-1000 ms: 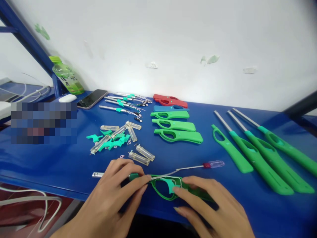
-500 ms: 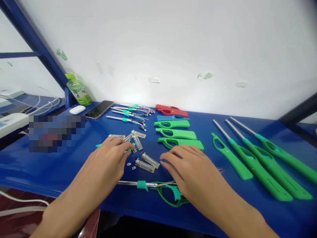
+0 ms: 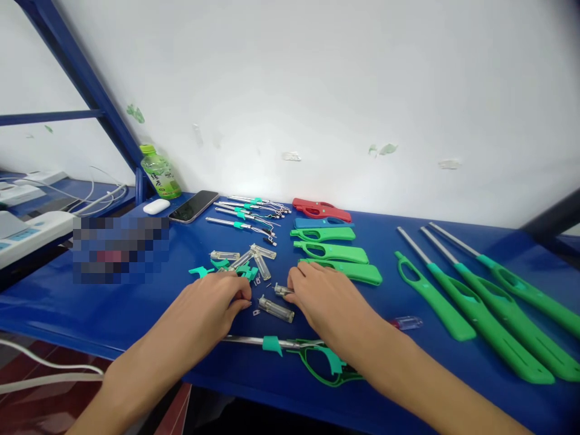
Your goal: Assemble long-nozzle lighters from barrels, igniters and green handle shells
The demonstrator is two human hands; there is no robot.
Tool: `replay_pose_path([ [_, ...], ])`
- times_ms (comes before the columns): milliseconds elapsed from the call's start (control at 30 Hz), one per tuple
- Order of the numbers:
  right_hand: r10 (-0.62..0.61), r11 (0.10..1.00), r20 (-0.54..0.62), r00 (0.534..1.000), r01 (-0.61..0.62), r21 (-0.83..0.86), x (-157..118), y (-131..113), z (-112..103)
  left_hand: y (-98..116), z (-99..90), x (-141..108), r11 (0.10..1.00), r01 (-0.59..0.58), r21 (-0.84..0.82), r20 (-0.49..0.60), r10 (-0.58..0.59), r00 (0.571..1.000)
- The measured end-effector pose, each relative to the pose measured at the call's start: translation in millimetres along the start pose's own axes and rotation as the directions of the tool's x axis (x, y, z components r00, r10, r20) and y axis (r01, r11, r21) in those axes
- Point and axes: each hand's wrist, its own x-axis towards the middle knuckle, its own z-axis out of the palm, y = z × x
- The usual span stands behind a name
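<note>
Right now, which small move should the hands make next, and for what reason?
Probably lift the clear fuel tank straight up: the right hand seems to pinch its end, and a second fuel tank lies close beside it.

Two clear tanks (image 3: 275, 310) sit close together before you, one partly hidden; nearer, a silver rod (image 3: 244, 339) meets a green shell (image 3: 334, 383).

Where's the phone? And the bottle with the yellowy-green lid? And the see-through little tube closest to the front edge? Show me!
Phone (image 3: 194, 206): head view, on its dark screen.
Bottle (image 3: 162, 175): head view, middle of its side.
See-through tube (image 3: 276, 309): head view, middle of its clear body.
</note>
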Motion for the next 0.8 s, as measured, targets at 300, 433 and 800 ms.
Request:
replay_pose_path([
  [300, 0.221, 0.931, -0.292, 0.930, -0.112, 0.347, -66.6, 33.7, -27.7, 7.0, 10.6, -6.7, 0.997, -0.044, 0.064, -0.094, 0.050, 0.994],
  [433, 0.327, 0.862, -0.352, 0.877, -0.123, 0.492, -87.3, 41.9, -28.8, 13.4, -2.6, -9.7, 0.996, -0.060, 0.070, -0.180, 0.072, 0.981],
  [800, 0.345, 0.765, -0.268, 0.900, -0.104, 0.636, -75.7, 27.4, -22.3, 52.6, -7.4, 6.4, 0.880, -0.323, -0.347, -0.288, 0.228, 0.930],
])
